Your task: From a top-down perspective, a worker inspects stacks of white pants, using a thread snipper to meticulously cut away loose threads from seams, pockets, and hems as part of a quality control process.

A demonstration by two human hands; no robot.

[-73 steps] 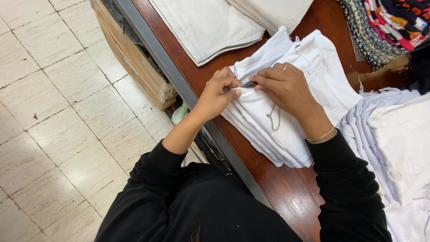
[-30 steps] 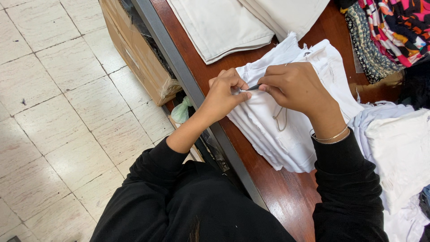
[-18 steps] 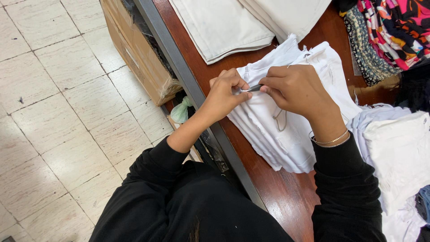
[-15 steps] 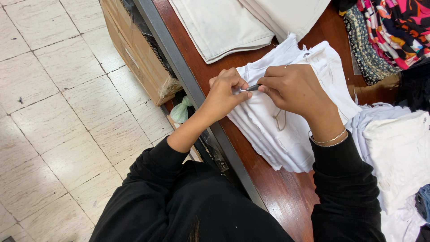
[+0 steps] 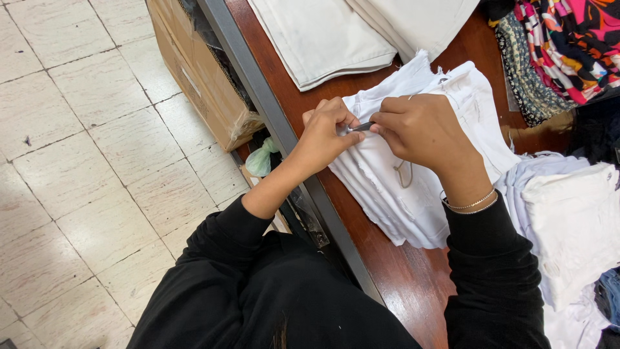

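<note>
Left hand point(image 5: 326, 132) curled tight, thumb and fingers pinching the near edge of the white garment point(image 5: 413, 174). Right hand point(image 5: 423, 129) closed narrow round a small dark tool point(image 5: 361, 126), its tip poking out at 9 o'clock to meet the left pinch; kind of tool too small to tell. Thin bracelet point(image 5: 470, 204) on right wrist. Against the frames of the last second: almost no change, same pinch, same tool angle, hands locked at one spot on the cloth. Against the oldest frame: hands drawn closer together, right fist bunched up over the tool. Reads as fine work held on one point of the fabric, not moved along. Garment lying folded on the brown wooden table point(image 5: 400, 284), under both hands. At 12 o'clock, folded cream cloth point(image 5: 323, 39). At 2 o'clock, patterned fabrics point(image 5: 562, 45). At 4 o'clock, pile of white cloth point(image 5: 568, 220). At 10 o'clock past the table's grey edge, cardboard box point(image 5: 194, 77) on tiled floor point(image 5: 77, 161).
</note>
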